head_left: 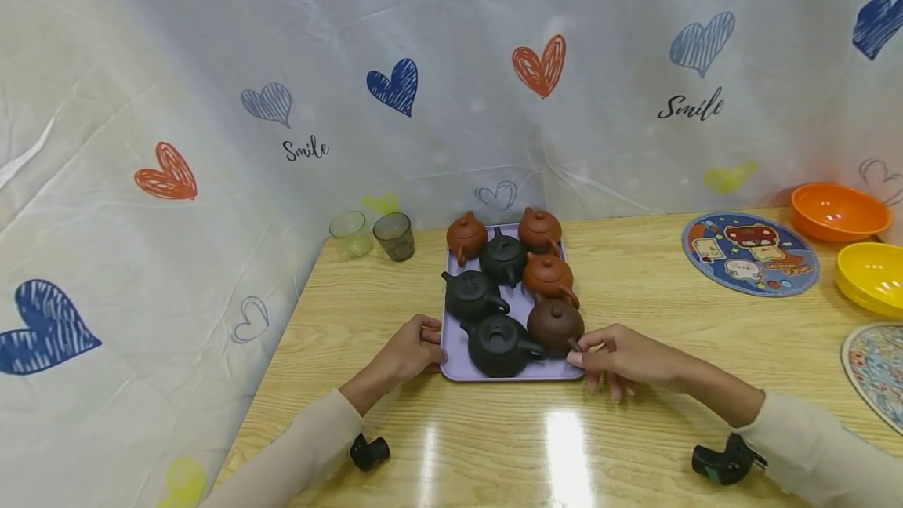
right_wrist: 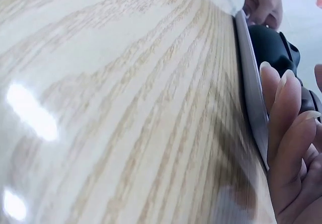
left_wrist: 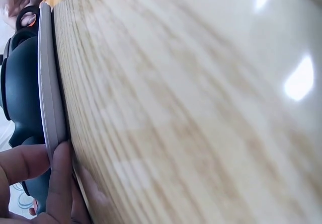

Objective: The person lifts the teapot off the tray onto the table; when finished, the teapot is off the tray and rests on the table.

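A lilac tray (head_left: 457, 363) on the wooden table holds several small teapots. My left hand (head_left: 411, 347) grips its left rim near the front, thumb above and fingers against the side. At the front right corner my right hand (head_left: 628, 355) pinches the handle of a dark brown teapot (head_left: 555, 326) between thumb and forefinger; its other fingers hang outside the rim. A black teapot (head_left: 497, 345) sits beside it, with another black teapot (head_left: 471, 294) behind. A third black teapot (head_left: 503, 255) and three reddish-brown teapots, one an orange-brown teapot (head_left: 546, 276), fill the back.
A green glass (head_left: 351, 234) and a dark glass (head_left: 395, 237) stand at the back left. To the right lie a round blue mat (head_left: 751, 255), an orange bowl (head_left: 839, 214), a yellow bowl (head_left: 875, 281) and a patterned mat (head_left: 878, 367). A heart-printed cloth (head_left: 451, 147) hangs behind.
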Demonstrator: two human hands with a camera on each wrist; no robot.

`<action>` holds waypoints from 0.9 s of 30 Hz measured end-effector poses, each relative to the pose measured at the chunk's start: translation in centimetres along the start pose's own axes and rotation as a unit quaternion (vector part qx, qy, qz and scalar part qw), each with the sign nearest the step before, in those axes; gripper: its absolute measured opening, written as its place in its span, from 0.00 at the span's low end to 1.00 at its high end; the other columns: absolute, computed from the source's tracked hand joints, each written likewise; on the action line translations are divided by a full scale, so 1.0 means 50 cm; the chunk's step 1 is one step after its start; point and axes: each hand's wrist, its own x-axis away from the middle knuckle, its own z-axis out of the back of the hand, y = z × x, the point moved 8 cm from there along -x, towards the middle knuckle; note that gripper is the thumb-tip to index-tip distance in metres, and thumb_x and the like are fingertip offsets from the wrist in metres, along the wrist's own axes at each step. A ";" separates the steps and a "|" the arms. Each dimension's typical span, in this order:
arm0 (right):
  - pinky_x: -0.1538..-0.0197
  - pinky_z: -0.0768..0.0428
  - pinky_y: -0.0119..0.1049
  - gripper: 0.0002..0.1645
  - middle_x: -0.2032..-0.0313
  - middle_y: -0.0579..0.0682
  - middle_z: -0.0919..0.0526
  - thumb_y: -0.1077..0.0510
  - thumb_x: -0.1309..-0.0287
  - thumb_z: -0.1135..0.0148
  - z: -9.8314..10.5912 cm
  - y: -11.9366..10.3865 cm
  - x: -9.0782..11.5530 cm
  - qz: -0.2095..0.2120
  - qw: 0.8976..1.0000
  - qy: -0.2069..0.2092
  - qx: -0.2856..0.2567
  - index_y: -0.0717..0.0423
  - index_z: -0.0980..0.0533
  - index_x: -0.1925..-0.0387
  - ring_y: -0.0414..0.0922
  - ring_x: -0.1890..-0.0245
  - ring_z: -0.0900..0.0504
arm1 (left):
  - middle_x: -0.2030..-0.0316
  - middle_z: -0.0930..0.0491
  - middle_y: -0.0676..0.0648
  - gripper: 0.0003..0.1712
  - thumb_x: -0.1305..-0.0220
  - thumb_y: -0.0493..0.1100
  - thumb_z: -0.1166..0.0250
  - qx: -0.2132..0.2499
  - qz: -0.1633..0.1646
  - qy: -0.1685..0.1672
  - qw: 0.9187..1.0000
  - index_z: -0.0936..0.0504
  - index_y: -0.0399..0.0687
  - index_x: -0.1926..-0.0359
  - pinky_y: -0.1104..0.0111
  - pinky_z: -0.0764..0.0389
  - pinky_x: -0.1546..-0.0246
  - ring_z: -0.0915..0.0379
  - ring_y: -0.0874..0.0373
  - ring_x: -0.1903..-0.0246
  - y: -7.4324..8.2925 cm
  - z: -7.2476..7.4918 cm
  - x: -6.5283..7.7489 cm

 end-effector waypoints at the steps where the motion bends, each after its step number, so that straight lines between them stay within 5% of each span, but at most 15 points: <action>1: 0.84 0.26 0.28 0.23 0.69 0.61 0.14 0.48 0.27 0.46 -0.001 0.001 -0.001 0.000 1.000 0.000 -0.004 0.67 0.25 0.62 0.39 0.84 0.23 | 0.56 0.25 0.37 0.31 0.49 0.26 0.36 -0.001 0.000 0.000 1.000 0.31 0.31 0.41 0.65 0.14 0.64 0.24 0.53 0.62 0.000 0.000 0.000; 27: 0.80 0.24 0.32 0.27 0.65 0.59 0.14 0.46 0.22 0.55 0.023 0.001 0.017 -0.014 0.999 0.039 0.009 0.65 0.21 0.61 0.41 0.81 0.21 | 0.57 0.27 0.38 0.31 0.48 0.24 0.38 0.003 0.001 -0.013 1.000 0.33 0.30 0.41 0.65 0.14 0.67 0.26 0.54 0.64 -0.002 -0.004 -0.003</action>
